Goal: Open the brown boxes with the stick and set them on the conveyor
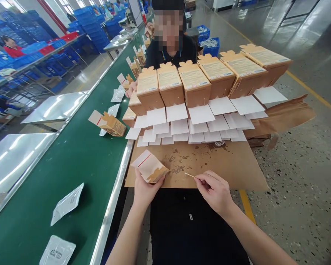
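My left hand [146,189] is closed around a small brown cardboard box [149,166], tilted, with a pale flap marked by a red line. Between the thumb and fingers of my right hand [213,189] is a thin cotton swab [189,175], its pale tip pointing left toward the box but apart from it. Both hands are over the near edge of a brown cardboard sheet [231,165] with dark stains. Beyond them, several upright brown boxes [194,82] stand in stacked rows, white flaps [201,115] sticking out toward me.
On the left runs a green conveyor belt [82,162] with a metal edge, carrying an open box [111,124] and silver pouches [67,204]. Across from me sits a person [169,51] in dark clothes. Torn brown paper [289,112] juts out at right. Blue crates [211,46] stand behind.
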`<action>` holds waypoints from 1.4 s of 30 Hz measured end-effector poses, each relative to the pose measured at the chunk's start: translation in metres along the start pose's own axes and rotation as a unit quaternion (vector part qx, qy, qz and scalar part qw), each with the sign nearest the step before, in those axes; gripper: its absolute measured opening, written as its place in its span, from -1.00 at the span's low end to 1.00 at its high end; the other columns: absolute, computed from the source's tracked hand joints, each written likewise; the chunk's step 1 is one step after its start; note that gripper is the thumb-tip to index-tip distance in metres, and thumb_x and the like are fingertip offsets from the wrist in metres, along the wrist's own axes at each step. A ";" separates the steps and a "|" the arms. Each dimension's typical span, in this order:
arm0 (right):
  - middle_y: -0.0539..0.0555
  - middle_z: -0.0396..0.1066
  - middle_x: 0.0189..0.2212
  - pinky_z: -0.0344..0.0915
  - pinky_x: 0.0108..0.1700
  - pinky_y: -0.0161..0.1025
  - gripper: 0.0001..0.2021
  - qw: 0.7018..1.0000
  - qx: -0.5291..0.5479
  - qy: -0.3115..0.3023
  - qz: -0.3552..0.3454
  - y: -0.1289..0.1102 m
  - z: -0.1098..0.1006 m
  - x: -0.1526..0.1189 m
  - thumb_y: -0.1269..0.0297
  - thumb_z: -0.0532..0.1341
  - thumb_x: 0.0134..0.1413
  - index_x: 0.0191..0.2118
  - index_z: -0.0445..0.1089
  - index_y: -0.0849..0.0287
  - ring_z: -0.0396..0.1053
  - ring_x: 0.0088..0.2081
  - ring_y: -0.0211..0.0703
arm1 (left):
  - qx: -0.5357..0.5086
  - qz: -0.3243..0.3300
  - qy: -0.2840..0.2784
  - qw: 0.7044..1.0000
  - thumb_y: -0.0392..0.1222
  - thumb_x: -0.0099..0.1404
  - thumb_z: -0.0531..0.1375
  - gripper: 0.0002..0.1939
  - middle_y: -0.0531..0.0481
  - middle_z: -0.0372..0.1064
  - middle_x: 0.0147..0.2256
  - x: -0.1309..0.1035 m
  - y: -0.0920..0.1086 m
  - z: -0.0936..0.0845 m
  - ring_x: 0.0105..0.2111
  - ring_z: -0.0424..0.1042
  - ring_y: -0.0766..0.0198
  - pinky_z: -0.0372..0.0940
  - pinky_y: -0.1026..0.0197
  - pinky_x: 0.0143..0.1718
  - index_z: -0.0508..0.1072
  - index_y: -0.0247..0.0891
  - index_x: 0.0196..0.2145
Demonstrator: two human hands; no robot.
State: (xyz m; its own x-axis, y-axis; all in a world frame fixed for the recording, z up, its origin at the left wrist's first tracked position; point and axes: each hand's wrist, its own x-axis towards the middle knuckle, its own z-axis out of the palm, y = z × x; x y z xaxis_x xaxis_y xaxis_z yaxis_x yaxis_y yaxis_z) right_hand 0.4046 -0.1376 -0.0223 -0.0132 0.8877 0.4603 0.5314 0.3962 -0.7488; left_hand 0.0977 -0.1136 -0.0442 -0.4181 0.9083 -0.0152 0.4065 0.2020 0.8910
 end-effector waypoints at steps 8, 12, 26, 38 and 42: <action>-0.03 0.60 -0.48 0.51 -0.43 -0.27 -0.77 0.998 0.002 0.060 -0.007 0.010 -0.031 0.014 0.35 0.44 0.51 -0.28 0.72 0.02 0.49 -0.52 -0.20 | -0.119 -0.082 0.248 0.958 -0.06 -0.31 0.82 0.12 -0.18 0.67 0.13 0.085 -0.027 -0.117 0.32 0.70 -0.28 0.54 -0.45 0.46 0.24 0.02 0.05; -0.04 0.63 -0.48 0.52 -0.46 -0.27 -0.79 0.998 0.002 0.056 -0.034 0.017 -0.031 0.023 0.34 0.47 0.47 -0.29 0.73 -0.01 0.51 -0.52 -0.20 | -0.115 -0.109 0.229 0.961 -0.21 -0.25 0.80 0.10 -0.27 0.61 0.21 0.109 -0.030 -0.128 0.41 0.64 -0.28 0.44 -0.38 0.56 0.17 0.02 0.03; 0.04 0.64 -0.52 0.50 -0.58 -0.11 -0.72 0.994 -0.029 0.105 0.033 0.032 -0.068 0.020 0.05 0.49 0.40 -0.40 0.73 -0.09 0.50 -0.61 -0.04 | -0.139 0.205 0.198 0.949 0.06 0.49 0.31 -0.65 -0.19 0.64 0.23 0.153 0.103 -0.072 0.42 0.61 -0.08 0.47 -0.14 0.50 0.53 -0.08 0.14; 0.02 0.64 -0.51 0.52 -0.54 -0.18 -0.73 0.989 -0.046 0.140 0.001 0.028 -0.086 0.014 0.09 0.49 0.47 -0.35 0.76 -0.08 0.52 -0.59 -0.08 | 0.028 -0.087 -0.011 0.996 0.18 0.31 0.50 -0.57 -0.38 0.75 -0.03 0.237 0.144 -0.016 0.11 0.71 -0.29 0.58 -0.16 0.10 0.65 -0.21 -0.10; 0.03 0.63 -0.50 0.50 -0.48 -0.18 -0.71 0.984 -0.106 0.145 -0.001 0.048 -0.106 0.019 0.07 0.45 0.50 -0.32 0.76 -0.03 0.49 -0.55 -0.11 | 0.017 -0.044 0.074 0.996 0.16 0.31 0.48 -0.47 -0.39 0.68 0.22 0.188 0.125 -0.061 0.33 0.63 -0.30 0.56 -0.23 0.30 0.58 -0.18 0.10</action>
State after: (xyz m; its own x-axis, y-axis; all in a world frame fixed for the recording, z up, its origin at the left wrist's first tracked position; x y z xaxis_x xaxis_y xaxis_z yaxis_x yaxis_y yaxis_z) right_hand 0.5195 -0.1266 0.0010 0.2102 0.7707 0.6016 0.6961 0.3140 -0.6456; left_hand 0.0200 0.0597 0.0921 -0.5678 0.8229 -0.0229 0.3893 0.2930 0.8733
